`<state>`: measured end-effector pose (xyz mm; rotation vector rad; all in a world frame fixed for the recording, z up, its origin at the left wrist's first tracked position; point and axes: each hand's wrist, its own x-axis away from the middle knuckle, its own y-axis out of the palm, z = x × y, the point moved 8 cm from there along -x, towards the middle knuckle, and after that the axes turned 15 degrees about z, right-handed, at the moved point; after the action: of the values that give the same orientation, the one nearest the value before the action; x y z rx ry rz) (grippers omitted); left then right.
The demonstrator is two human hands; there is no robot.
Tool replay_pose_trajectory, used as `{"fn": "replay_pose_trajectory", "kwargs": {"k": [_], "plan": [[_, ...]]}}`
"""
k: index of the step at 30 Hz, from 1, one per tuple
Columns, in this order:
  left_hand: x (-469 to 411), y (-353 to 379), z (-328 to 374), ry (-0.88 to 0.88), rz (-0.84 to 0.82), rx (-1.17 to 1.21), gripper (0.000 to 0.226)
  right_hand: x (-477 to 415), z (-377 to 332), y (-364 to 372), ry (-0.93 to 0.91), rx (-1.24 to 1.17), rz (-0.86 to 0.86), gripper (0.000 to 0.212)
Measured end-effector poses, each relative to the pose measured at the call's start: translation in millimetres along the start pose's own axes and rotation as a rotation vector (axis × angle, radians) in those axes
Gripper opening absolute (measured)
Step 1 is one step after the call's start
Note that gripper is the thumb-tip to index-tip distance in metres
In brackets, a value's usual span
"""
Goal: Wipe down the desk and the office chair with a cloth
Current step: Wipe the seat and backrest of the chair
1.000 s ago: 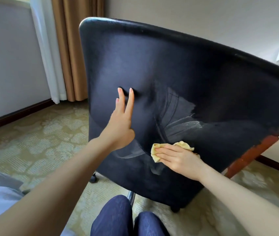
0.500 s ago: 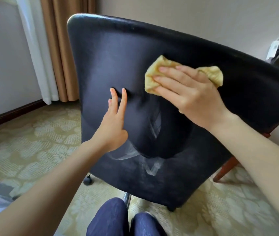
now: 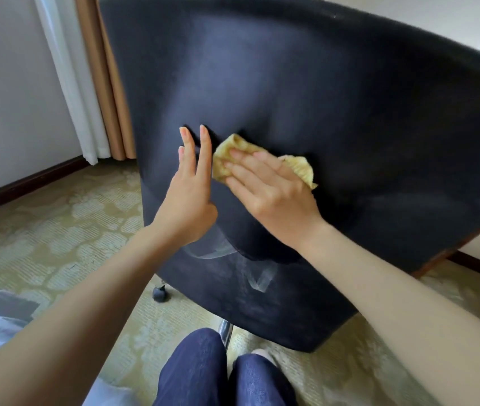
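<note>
Right now the right hand (image 3: 268,191) lies flat, its fingers straight and side by side, pressing a crumpled yellow cloth (image 3: 301,169) against the back of a dark navy, fabric-covered office chair (image 3: 335,92). The cloth sits at about mid-height on the curved backrest, left of centre, with one bunched end poking out past the fingertips and the other showing beyond the thumb side of the hand. Just beside it, the left hand (image 3: 187,197) is held upright with its long fingers (image 3: 205,150) extended, their tips touching the fabric; nothing is gripped in it. The two hands are close together, the left fingers almost meeting the edge of the cloth. Lower on the backrest, pale streaks (image 3: 259,276) mark the dark fabric. Beneath the chair a black caster wheel (image 3: 159,293) and a shiny chrome base leg (image 3: 225,329) rest on a greenish patterned carpet (image 3: 57,224). At the bottom of the view are the person's knees in dark blue denim (image 3: 198,367). Behind the chair on the left hang a tan curtain (image 3: 107,83) and a white sheer curtain (image 3: 69,83), ending near a dark wooden baseboard (image 3: 22,183).
</note>
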<state>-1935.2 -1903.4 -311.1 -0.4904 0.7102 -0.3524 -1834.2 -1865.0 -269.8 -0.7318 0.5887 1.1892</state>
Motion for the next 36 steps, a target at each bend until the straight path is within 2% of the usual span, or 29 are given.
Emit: {"fn": "replay_pose_trajectory", "kwargs": {"k": [5, 11, 14, 18, 24, 31, 36], "plan": [[-6.9, -2.2, -9.8, -0.013, -0.003, -0.097, 0.109, 65.1, -36.5, 8.0, -0.104, -0.085, -0.279, 0.023], [-16.8, -3.0, -19.5, -0.128, -0.019, -0.088, 0.103, 138.7, -53.9, -26.1, -0.318, -0.065, -0.637, 0.039], [-20.8, -6.2, -19.1, -0.191, -0.01, -0.012, 0.1, 144.0, -43.1, -50.5, -0.353, -0.055, -0.683, 0.037], [-12.1, -6.9, -5.8, -0.211, 0.086, 0.062, 0.096, 106.9, -12.7, -74.9, -0.274, -0.04, -0.584, 0.027], [10.1, 0.2, 24.6, -0.017, 0.153, 0.157, 0.101, 13.8, 37.4, -95.7, -0.203, 0.071, -0.349, 0.022], [15.9, 18.8, 37.8, 0.079, -0.04, 0.148, 0.102, -50.1, 52.1, -89.4, -0.164, 0.171, -0.001, 0.019], [8.0, 22.1, 33.6, 0.072, -0.07, 0.062, 0.103, -33.8, 39.0, -58.9, -0.05, 0.16, 0.043, 0.018]]}}
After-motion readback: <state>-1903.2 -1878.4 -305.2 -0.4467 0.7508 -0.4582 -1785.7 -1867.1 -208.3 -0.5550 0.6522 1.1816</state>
